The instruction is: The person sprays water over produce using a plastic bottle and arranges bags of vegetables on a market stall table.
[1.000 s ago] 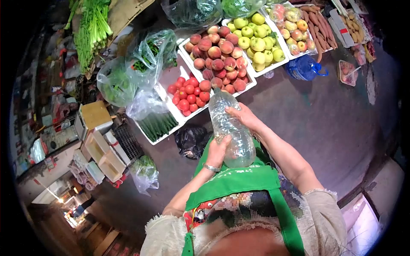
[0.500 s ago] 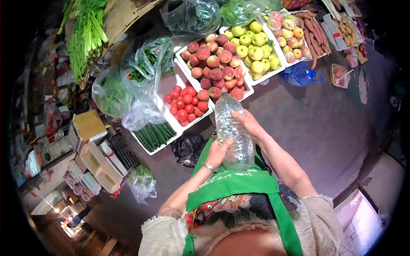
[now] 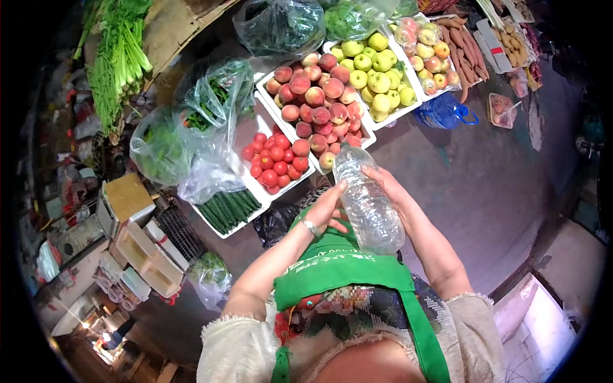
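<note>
A large clear plastic bottle point(image 3: 369, 204) with ribbed sides leans at a slant in front of the green apron point(image 3: 345, 274), its dark cap pointing at the peaches. My right hand point(image 3: 386, 186) grips it from the right, thumb across the upper part; its other fingers are hidden behind the bottle. On the other side is my left hand point(image 3: 327, 207), a metal bracelet at its wrist. Its fingers are spread apart, and one fingertip reaches the bottle's upper left side. The lower fingers are beside the bottle, over the apron.
White foam boxes hold peaches point(image 3: 319, 96), tomatoes point(image 3: 274, 163), cucumbers point(image 3: 227, 210) and yellow-green apples point(image 3: 380, 76). Bagged greens point(image 3: 217, 96) stand at the left. A blue water jug point(image 3: 444, 112) is on the floor behind, near sweet potatoes point(image 3: 463, 54). A black bag point(image 3: 271, 223) sits beside the apron.
The bottle has shifted to the right and tilted more. My left hand has loosened from its side, fingers spreading, while my right hand keeps its grip.
</note>
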Demonstrator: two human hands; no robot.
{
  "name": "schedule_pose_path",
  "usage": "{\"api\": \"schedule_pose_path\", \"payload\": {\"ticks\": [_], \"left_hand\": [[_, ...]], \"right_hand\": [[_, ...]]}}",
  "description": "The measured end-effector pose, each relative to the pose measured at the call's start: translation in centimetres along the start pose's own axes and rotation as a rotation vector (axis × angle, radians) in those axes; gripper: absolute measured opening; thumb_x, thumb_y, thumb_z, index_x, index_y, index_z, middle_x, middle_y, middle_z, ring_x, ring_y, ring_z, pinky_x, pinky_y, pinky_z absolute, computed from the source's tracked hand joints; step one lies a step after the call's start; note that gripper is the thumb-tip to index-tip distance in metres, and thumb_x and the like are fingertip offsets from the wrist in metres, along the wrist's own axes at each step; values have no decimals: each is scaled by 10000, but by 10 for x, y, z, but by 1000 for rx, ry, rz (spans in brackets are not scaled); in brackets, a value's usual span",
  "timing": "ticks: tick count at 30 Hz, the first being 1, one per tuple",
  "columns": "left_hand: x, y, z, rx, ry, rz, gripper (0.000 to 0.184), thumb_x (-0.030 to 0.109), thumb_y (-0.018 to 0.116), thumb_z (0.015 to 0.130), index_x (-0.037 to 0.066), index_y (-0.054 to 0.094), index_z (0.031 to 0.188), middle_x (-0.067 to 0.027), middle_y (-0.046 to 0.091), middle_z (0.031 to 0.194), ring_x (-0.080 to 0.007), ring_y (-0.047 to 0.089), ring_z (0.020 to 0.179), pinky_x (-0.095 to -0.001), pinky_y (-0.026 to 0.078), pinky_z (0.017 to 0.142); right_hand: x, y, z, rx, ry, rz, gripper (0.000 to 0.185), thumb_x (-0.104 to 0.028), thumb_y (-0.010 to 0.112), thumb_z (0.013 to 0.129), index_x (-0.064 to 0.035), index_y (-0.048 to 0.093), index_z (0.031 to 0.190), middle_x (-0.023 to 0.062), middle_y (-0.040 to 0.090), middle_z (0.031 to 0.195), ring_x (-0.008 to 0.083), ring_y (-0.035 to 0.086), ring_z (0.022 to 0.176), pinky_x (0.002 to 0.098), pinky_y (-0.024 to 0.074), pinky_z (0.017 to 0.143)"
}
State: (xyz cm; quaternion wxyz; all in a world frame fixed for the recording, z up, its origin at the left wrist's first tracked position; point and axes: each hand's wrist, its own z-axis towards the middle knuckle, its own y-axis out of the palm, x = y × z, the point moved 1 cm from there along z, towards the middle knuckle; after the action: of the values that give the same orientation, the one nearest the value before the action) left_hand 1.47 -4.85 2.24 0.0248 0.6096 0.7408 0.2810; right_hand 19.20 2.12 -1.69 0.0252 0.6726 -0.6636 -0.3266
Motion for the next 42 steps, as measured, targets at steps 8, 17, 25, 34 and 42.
{"api": "schedule_pose_path", "payload": {"ticks": [8,17,25,34,42], "left_hand": [[-32,-6,63,-107,-3,-366,421,361,477,948,30,494,1207,-93,610,1063,-200,622,894,-356,530,757],[-46,-34,38,-79,43,-406,449,297,480,959,-13,434,1281,-154,527,1230,-255,574,1047,-398,516,845],[-43,-38,22,-89,174,-542,439,333,594,900,25,523,1204,-81,630,1063,-175,652,888,-349,564,724],[-18,-52,7,33,307,-475,401,265,575,919,-4,517,1211,-68,592,1103,-162,580,981,-323,480,863],[3,-73,23,86,391,-544,320,220,571,923,-3,561,1152,-58,621,1055,-142,603,930,-298,499,812]], "right_hand": [[-2,4,-30,63,44,-15,468,-309,656,856,22,528,1162,93,625,1000,156,620,831,295,519,714],[-4,40,-23,5,188,-12,421,-271,620,880,20,527,1169,102,633,994,162,633,813,302,529,699],[-8,51,-10,41,221,-162,454,-276,639,871,14,516,1198,100,634,1026,166,626,844,295,518,719],[-30,85,0,85,148,-300,511,-312,677,843,-1,511,1212,79,620,1035,159,601,866,295,511,742],[-45,97,31,-3,163,-236,480,-295,639,865,10,524,1217,94,621,1075,168,613,899,315,503,788]]}}
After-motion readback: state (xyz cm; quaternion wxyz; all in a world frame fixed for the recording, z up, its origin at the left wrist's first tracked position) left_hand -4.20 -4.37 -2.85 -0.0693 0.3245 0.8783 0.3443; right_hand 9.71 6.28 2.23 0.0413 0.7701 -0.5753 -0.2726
